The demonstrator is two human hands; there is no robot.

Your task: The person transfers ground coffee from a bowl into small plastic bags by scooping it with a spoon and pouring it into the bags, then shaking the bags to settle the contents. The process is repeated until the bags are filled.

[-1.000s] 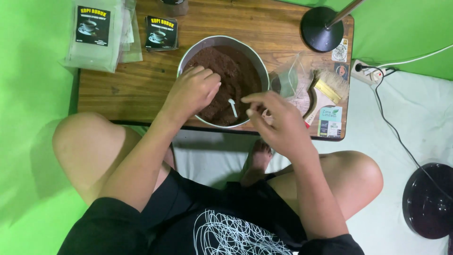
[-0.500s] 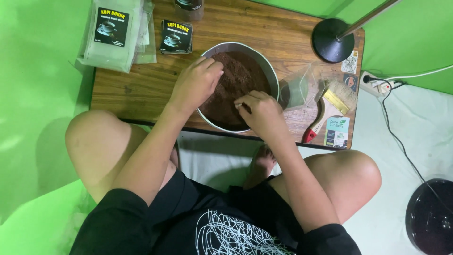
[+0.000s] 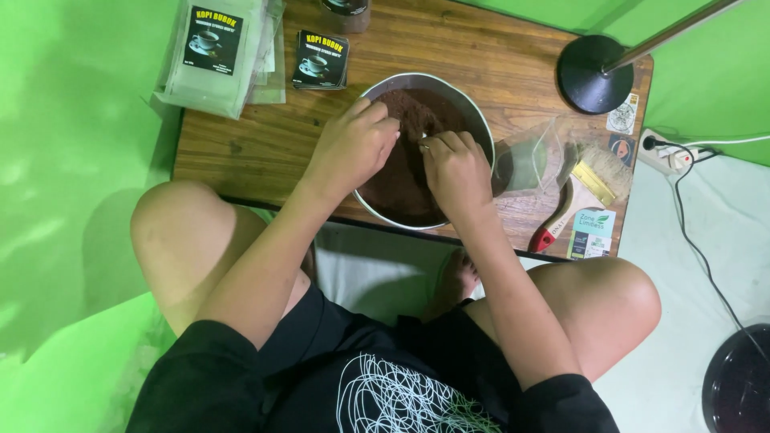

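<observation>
A stack of pale pouches with black rectangular labels [image 3: 215,52] lies at the table's [image 3: 273,144] far left corner; beside it sits a small pile of loose black labels [image 3: 322,58]. A clear plastic bag [image 3: 529,156] rests near the right edge, next to a red-handled brush [image 3: 581,192] and a small white-and-green card [image 3: 592,232]. A dark jar [image 3: 345,6] is cut off at the far edge.

Your hands meet over a round metal bowl [image 3: 473,120] of brown powder [image 3: 401,180] at the table's near edge. Your left hand [image 3: 353,148] is loosely curled, fingers dipped at the powder. Your right hand [image 3: 457,172] pinches something small and white, too hidden to identify.
</observation>
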